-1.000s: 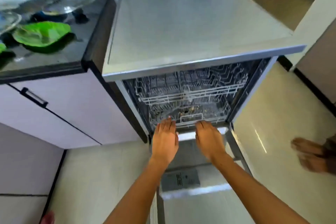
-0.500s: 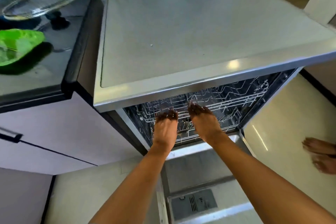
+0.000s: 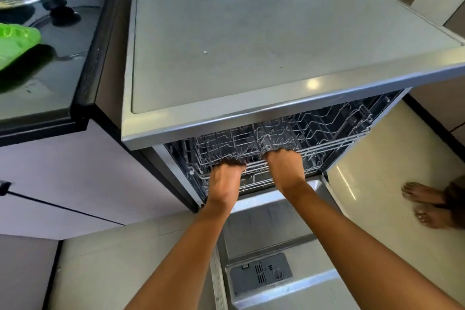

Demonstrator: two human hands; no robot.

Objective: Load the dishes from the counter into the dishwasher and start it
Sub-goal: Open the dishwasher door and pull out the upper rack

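Head view: both my hands, left [image 3: 224, 178] and right [image 3: 283, 166], grip the grey wire dishwasher rack [image 3: 276, 138] straight ahead, its front rail running crosswise.

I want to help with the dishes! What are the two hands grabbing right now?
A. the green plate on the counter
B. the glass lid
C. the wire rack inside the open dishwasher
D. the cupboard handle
C: the left hand and right hand both curl their fingers over the front edge of the wire rack inside the dishwasher, whose door hangs open below.
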